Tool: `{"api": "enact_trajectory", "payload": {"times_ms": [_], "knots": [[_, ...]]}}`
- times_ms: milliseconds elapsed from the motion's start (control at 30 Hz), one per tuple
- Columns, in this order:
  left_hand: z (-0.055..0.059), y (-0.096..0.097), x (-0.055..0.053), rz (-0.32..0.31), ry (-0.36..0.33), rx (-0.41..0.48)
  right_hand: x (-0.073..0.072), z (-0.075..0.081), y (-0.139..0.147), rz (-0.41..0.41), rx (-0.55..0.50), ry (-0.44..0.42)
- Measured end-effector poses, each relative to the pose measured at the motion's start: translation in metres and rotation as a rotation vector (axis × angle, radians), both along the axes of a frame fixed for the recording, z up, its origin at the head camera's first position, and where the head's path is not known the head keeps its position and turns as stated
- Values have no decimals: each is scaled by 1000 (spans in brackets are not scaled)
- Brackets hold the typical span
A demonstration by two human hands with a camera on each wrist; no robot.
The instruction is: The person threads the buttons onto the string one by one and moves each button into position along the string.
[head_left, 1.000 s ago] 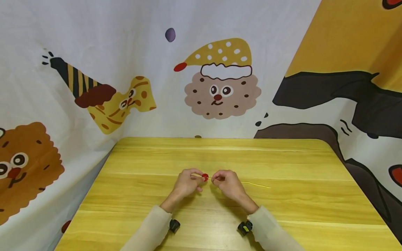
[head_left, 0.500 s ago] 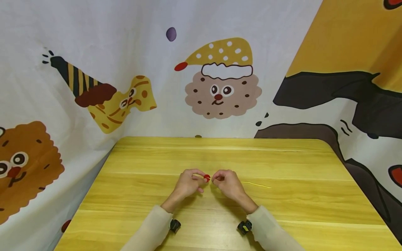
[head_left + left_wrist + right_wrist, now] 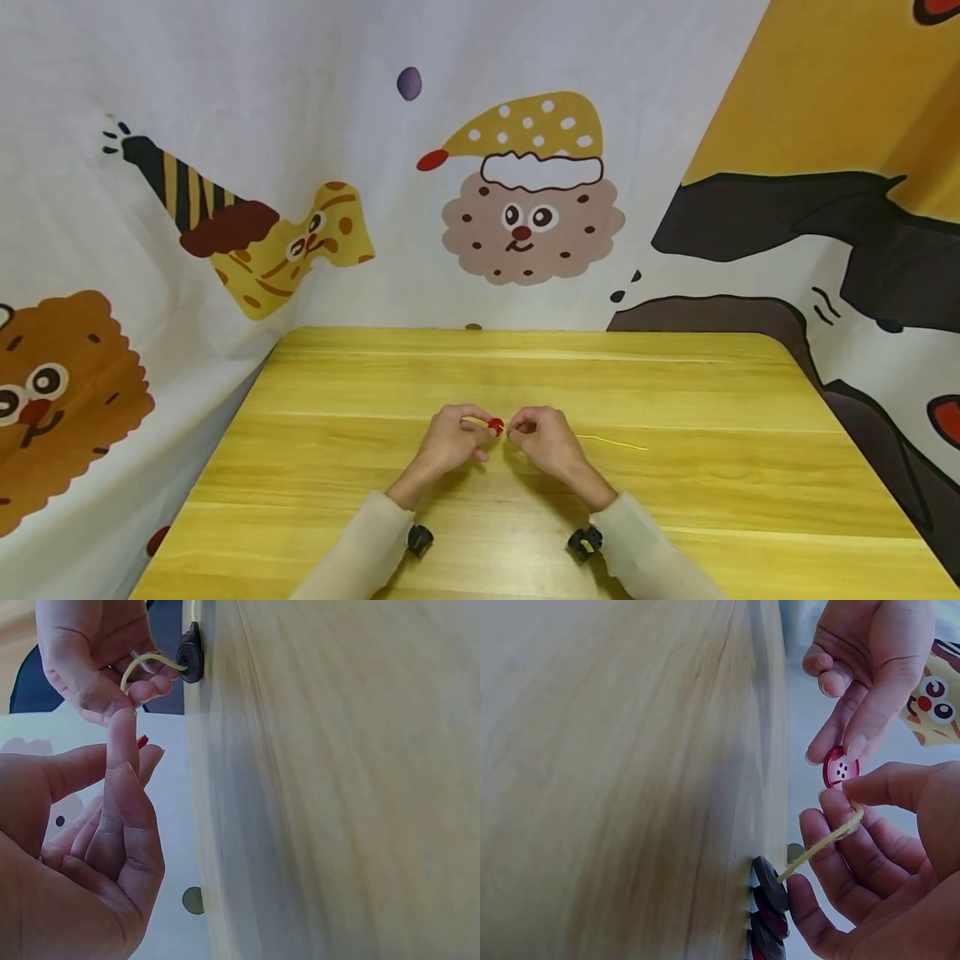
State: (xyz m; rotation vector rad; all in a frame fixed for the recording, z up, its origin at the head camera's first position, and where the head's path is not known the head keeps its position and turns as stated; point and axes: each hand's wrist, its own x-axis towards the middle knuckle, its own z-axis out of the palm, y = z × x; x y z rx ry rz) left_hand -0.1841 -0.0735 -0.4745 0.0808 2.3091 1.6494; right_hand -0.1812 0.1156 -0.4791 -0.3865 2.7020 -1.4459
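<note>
My left hand [image 3: 448,440] pinches a red button [image 3: 841,768] between thumb and fingers. The button has several small holes, and its face is turned towards my right hand [image 3: 547,439]. Between thumb and forefinger, that hand pinches a yellow string [image 3: 821,844] close to the button. The string's tip is hidden by the fingertips, so I cannot tell whether it enters a hole. From the right hand the string runs down to a row of several dark and red buttons [image 3: 771,891] by the table surface. In the head view this row is hidden behind the right hand.
Both hands are over the wooden table [image 3: 360,383]. A length of the yellow string trails on the table to the right of the right hand. Behind the table hangs a white cloth [image 3: 360,92] with cartoon prints. Each wrist wears a small black camera [image 3: 585,543].
My left hand has shifted slightly right with the red button, closing the gap to my right hand. The bit of string seen between them is no longer visible in the head view. The right hand stays nearly still.
</note>
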Motion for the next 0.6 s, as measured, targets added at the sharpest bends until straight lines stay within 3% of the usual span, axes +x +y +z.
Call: {"api": "enact_trajectory", "payload": {"times_ms": [600], "knots": [[-2, 2, 1, -14, 20, 13, 0, 0, 0, 25, -17, -32]]}}
